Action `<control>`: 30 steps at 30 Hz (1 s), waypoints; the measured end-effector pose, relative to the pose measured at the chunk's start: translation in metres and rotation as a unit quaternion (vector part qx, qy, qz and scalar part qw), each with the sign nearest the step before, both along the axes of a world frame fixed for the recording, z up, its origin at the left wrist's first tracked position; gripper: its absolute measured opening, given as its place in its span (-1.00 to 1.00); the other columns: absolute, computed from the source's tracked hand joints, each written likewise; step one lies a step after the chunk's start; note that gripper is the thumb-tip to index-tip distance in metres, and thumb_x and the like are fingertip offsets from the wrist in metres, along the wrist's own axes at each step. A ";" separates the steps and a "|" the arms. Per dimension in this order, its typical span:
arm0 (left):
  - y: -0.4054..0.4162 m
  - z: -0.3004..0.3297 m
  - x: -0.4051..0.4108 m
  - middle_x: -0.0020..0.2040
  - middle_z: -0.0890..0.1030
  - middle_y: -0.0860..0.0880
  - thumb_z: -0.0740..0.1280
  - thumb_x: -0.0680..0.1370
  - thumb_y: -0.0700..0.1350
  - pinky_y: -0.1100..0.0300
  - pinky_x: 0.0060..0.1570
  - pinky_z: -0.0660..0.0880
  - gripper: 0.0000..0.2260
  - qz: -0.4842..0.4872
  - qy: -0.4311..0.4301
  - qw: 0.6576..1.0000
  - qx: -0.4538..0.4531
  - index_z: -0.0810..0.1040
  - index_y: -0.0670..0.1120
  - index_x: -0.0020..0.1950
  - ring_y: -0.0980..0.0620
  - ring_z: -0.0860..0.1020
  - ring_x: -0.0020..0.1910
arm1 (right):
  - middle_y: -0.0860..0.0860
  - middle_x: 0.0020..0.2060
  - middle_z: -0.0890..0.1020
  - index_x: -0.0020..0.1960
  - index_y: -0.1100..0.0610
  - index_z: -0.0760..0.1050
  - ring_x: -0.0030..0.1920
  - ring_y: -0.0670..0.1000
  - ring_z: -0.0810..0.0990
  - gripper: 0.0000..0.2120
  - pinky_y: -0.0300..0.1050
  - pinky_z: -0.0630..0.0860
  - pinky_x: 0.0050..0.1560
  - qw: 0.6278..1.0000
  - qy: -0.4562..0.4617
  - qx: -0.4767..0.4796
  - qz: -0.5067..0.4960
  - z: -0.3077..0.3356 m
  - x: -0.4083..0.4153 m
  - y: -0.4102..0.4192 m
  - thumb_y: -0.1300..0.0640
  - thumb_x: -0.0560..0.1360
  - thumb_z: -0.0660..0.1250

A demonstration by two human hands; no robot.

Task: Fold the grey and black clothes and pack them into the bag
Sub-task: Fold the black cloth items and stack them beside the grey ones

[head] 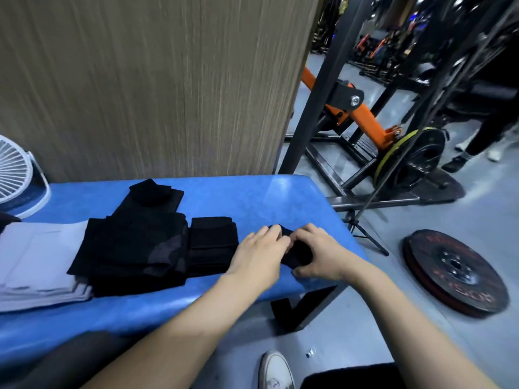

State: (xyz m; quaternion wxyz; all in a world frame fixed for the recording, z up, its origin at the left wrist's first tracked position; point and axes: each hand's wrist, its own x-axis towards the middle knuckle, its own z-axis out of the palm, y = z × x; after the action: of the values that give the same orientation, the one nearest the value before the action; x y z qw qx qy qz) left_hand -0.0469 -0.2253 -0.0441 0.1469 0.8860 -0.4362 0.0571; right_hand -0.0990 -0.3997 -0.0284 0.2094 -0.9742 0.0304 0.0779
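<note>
Black folded cloth bundle (297, 252) sat at the right end of the blue padded bench (252, 200), and I had my left hand (259, 254) and right hand (317, 255) curled around it, apparently squeezing it compact beside the finished black stack (134, 242).

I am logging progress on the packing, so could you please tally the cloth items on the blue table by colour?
Black: 4, namely the large folded black stack, the small black piece behind it, the folded black piece beside it, and the black item held by the left hand and right hand.
Grey: 1, the folded grey pile.
Total: 5
</note>
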 end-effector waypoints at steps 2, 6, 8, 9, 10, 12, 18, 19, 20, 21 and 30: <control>0.002 0.000 -0.007 0.13 0.38 0.00 0.30 0.51 -0.19 0.09 -0.03 0.37 -0.79 -0.010 0.016 1.000 -0.007 0.43 0.00 0.12 -0.04 0.41 0.14 | -0.03 0.04 0.51 0.00 -0.16 0.48 0.12 -0.01 0.49 -0.58 -0.02 0.45 0.21 0.997 -0.025 0.069 -0.023 -0.002 -0.015 -0.004 0.02 0.17 0.48; 0.006 -0.007 -0.016 0.15 0.34 0.02 0.35 0.53 0.00 0.11 0.03 0.40 -0.72 0.007 0.107 0.992 -0.060 0.39 0.00 0.19 -0.02 0.41 0.19 | -0.02 -0.11 0.57 0.08 -0.01 0.51 -0.13 -0.07 0.53 -0.56 -0.12 0.49 -0.07 0.952 -0.102 0.262 -0.119 0.002 -0.030 -0.006 0.39 0.34 0.47; 0.007 -0.006 -0.018 0.17 0.37 0.03 0.39 0.50 0.14 0.09 0.15 0.41 -0.58 0.027 0.176 0.980 -0.092 0.36 0.02 0.25 0.01 0.42 0.22 | 0.02 -0.21 0.51 0.15 0.04 0.48 -0.24 -0.01 0.46 -0.53 -0.19 0.42 -0.24 0.918 -0.127 0.350 -0.138 0.005 -0.031 0.000 0.45 0.37 0.44; 0.006 -0.005 -0.017 0.18 0.39 0.04 0.40 0.47 0.18 0.06 0.17 0.42 -0.54 0.038 0.201 0.973 -0.106 0.35 0.03 0.26 0.02 0.43 0.23 | 0.01 -0.24 0.49 0.18 0.07 0.46 -0.25 0.01 0.43 -0.51 -0.20 0.40 -0.27 0.904 -0.136 0.379 -0.144 0.005 -0.030 0.003 0.46 0.37 0.43; 0.005 -0.005 -0.017 0.18 0.41 0.05 0.42 0.45 0.19 0.06 0.17 0.43 -0.51 0.047 0.215 0.969 -0.114 0.35 0.04 0.27 0.03 0.44 0.24 | 0.00 -0.25 0.48 0.21 0.10 0.44 -0.25 0.04 0.42 -0.49 -0.18 0.40 -0.26 0.895 -0.142 0.396 -0.146 0.005 -0.028 0.006 0.46 0.36 0.44; 0.003 -0.006 -0.016 0.16 0.42 0.07 0.46 0.43 0.16 0.08 0.16 0.43 -0.48 0.063 0.234 0.962 -0.128 0.33 0.06 0.26 0.05 0.44 0.23 | 0.04 -0.21 0.48 0.23 0.12 0.42 -0.20 0.05 0.44 -0.47 -0.06 0.43 -0.15 0.896 -0.149 0.395 -0.141 0.003 -0.024 0.011 0.42 0.33 0.43; -0.009 -0.012 -0.019 0.20 0.52 0.02 0.36 0.44 -0.15 0.04 0.01 0.50 -0.51 0.101 0.289 0.926 -0.220 0.19 0.12 0.24 -0.05 0.54 0.16 | 0.13 0.01 0.56 0.25 -0.01 0.41 -0.11 -0.01 0.52 -0.44 -0.02 0.49 0.00 0.938 -0.127 0.313 -0.077 -0.002 -0.017 0.021 0.40 0.34 0.37; -0.010 -0.012 -0.019 0.19 0.53 0.02 0.34 0.44 -0.17 0.02 0.03 0.51 -0.50 0.097 0.306 0.919 -0.230 0.18 0.14 0.23 -0.06 0.55 0.16 | 0.11 0.03 0.55 0.26 -0.02 0.41 -0.10 0.00 0.53 -0.43 -0.05 0.49 0.01 0.939 -0.129 0.311 -0.062 -0.001 -0.016 0.021 0.41 0.36 0.36; -0.011 -0.011 -0.019 0.17 0.54 0.01 0.33 0.43 -0.17 -0.01 0.05 0.52 -0.50 0.092 0.325 0.910 -0.241 0.17 0.18 0.21 -0.07 0.55 0.16 | 0.10 0.05 0.54 0.28 -0.03 0.41 -0.09 0.01 0.53 -0.43 -0.05 0.49 0.02 0.940 -0.133 0.310 -0.050 0.000 -0.016 0.019 0.40 0.37 0.36; -0.011 -0.010 -0.018 0.12 0.56 0.01 0.30 0.42 -0.18 -0.05 0.06 0.52 -0.52 0.089 0.344 0.899 -0.257 0.18 0.21 0.18 -0.09 0.56 0.14 | 0.08 0.06 0.54 0.30 -0.04 0.40 -0.09 -0.01 0.53 -0.41 -0.05 0.49 0.03 0.940 -0.137 0.310 -0.042 0.001 -0.016 0.018 0.39 0.37 0.36; 0.002 0.010 -0.008 -0.09 0.57 0.05 0.16 0.41 -0.23 -0.15 0.03 0.53 -0.56 0.076 0.410 0.844 -0.337 0.34 0.25 0.16 -0.06 0.57 -0.10 | -0.18 0.04 0.61 0.19 -0.12 0.47 0.09 -0.07 0.59 -0.42 0.03 0.52 0.14 0.959 -0.201 0.194 -0.051 0.009 -0.017 0.004 0.46 0.37 0.34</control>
State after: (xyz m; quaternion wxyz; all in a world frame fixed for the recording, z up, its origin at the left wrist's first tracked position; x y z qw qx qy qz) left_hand -0.0553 -0.2233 -0.0339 0.5973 0.7548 -0.2211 -0.1569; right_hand -0.1163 -0.3957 -0.0194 0.3999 -0.9076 0.0212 -0.1262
